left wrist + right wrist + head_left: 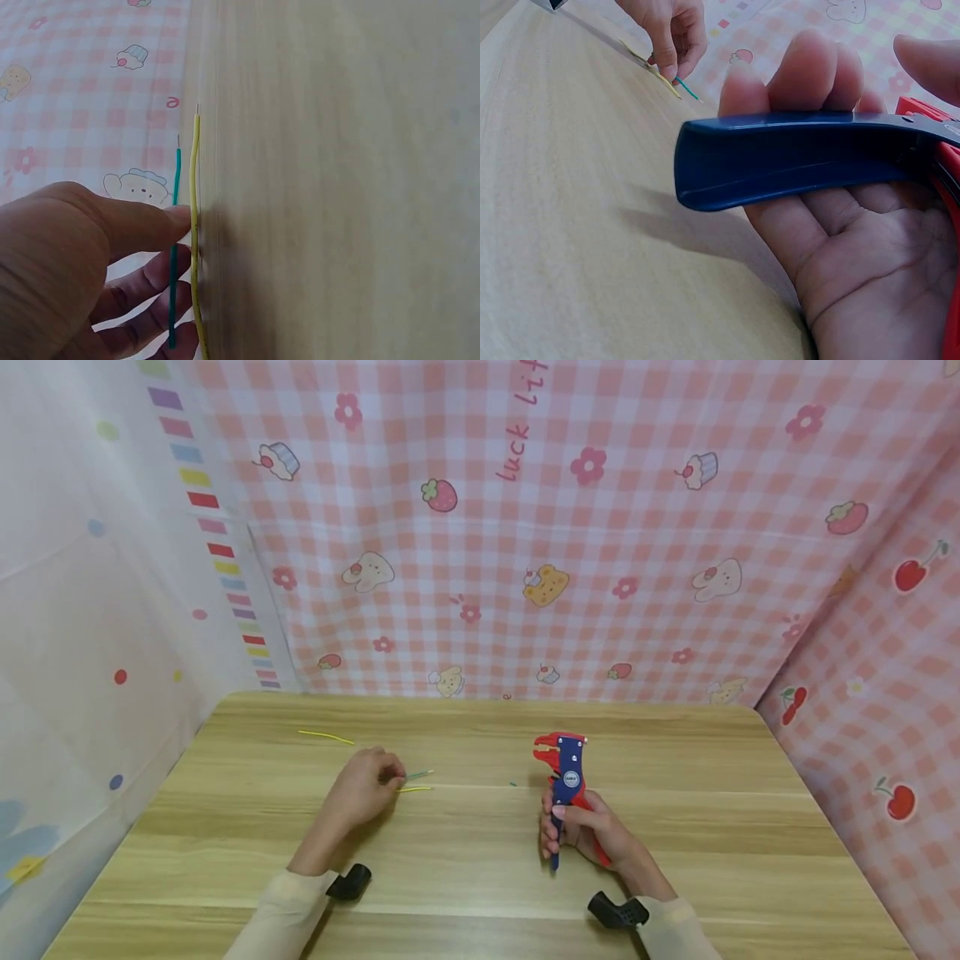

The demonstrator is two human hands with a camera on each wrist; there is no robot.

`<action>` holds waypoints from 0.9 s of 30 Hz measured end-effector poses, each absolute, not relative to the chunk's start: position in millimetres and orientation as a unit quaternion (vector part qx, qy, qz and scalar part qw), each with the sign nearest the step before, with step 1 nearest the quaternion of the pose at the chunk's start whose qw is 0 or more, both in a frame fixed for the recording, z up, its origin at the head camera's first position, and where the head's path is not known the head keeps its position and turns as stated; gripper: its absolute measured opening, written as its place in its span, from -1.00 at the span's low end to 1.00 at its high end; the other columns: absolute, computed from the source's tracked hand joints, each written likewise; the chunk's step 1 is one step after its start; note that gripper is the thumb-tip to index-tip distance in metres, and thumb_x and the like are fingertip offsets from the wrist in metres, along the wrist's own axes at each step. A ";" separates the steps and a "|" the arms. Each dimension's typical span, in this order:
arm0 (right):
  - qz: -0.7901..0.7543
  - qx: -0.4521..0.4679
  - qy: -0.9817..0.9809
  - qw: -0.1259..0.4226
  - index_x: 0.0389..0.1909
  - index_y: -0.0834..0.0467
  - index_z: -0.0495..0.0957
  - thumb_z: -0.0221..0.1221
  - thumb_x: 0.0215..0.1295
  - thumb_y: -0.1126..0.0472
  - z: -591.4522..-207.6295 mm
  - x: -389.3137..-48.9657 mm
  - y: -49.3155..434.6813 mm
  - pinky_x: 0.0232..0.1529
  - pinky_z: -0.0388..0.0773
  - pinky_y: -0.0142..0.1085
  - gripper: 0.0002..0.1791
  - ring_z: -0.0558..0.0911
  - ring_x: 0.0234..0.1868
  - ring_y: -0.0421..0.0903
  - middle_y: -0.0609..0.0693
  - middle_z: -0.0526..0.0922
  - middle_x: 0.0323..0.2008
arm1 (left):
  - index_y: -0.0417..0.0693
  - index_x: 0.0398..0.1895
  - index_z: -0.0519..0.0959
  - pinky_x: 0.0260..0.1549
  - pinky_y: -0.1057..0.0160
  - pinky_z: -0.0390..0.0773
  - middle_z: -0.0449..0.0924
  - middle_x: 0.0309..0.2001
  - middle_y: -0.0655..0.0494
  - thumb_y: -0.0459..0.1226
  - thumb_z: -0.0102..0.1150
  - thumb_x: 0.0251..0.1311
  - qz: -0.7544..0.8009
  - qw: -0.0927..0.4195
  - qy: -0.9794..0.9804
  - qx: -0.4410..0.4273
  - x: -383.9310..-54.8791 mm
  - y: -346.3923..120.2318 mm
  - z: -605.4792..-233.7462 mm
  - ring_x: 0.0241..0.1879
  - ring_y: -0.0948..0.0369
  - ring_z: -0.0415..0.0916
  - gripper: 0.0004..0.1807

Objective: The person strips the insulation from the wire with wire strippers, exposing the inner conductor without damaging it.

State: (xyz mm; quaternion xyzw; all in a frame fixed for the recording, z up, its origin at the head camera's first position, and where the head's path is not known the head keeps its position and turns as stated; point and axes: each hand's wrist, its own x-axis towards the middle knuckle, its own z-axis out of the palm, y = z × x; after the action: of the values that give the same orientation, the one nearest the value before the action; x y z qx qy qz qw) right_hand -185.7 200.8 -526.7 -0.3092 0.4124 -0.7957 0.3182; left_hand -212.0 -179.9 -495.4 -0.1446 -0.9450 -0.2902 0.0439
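Note:
My left hand pinches a thin green wire between thumb and fingers, close over the table. Bare metal shows at the green wire's tip. A yellow wire, also with a bare tip, runs alongside it, right at the thumb tip. On the right, my right hand grips a wire stripper with blue and red handles, held upright with its red jaws pointing away. The fingers wrap the blue handle, and the thumb lies across the tool.
A second yellow wire lies farther back on the wooden table. A tiny green scrap rests between the hands. Checked cloth hangs behind the table, with more cloth at both sides.

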 end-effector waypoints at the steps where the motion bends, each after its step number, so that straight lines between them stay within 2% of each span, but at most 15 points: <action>1: -0.796 -0.309 0.413 0.318 0.01 0.28 0.33 -0.29 0.55 0.41 -526.5 -185.7 200.9 -0.07 0.71 -0.18 -0.77 0.67 -0.31 -0.10 0.00 0.62 -0.29 | -0.04 -0.39 0.70 -0.21 0.11 0.54 0.57 -0.36 0.12 -0.40 0.32 0.18 -0.285 0.043 -0.946 -0.145 -212.5 -179.8 -494.6 -0.25 0.14 0.48 -0.93; 13: -0.792 -0.313 0.414 0.320 0.02 0.26 0.35 -0.30 0.55 0.42 -526.1 -186.2 202.1 -0.05 0.71 -0.19 -0.75 0.67 -0.30 -0.10 -0.01 0.63 -0.28 | -0.01 -0.39 0.69 -0.17 0.07 0.56 0.59 -0.33 0.10 -0.36 0.33 0.18 -0.270 0.041 -0.952 -0.140 -213.8 -181.3 -493.1 -0.18 0.09 0.49 -0.94; 17: -0.792 -0.314 0.415 0.319 0.02 0.25 0.35 -0.30 0.55 0.42 -526.3 -185.9 201.6 -0.06 0.70 -0.19 -0.75 0.67 -0.30 -0.11 -0.02 0.62 -0.28 | -0.06 -0.30 0.70 -0.08 -0.01 0.58 0.64 -0.26 0.06 -0.33 0.32 0.23 -0.278 0.059 -0.949 -0.136 -213.6 -185.8 -494.6 -0.08 0.01 0.54 -0.98; 27: -0.794 -0.312 0.414 0.319 0.00 0.27 0.34 -0.28 0.55 0.41 -524.9 -184.7 200.3 -0.08 0.71 -0.18 -0.77 0.66 -0.31 -0.11 -0.02 0.62 -0.29 | -0.15 -0.13 0.67 0.09 -0.16 0.54 0.65 -0.10 -0.10 -0.30 0.32 0.26 -0.278 0.092 -0.947 -0.136 -224.0 -204.2 -496.7 0.11 -0.16 0.49 -0.84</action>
State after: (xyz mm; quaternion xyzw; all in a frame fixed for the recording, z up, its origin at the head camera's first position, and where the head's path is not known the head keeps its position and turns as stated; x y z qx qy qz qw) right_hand -184.7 200.3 -524.9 -0.3120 0.4136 -0.7936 0.3190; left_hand -224.0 -204.2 -496.7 -0.1357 -0.9466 -0.2776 0.0917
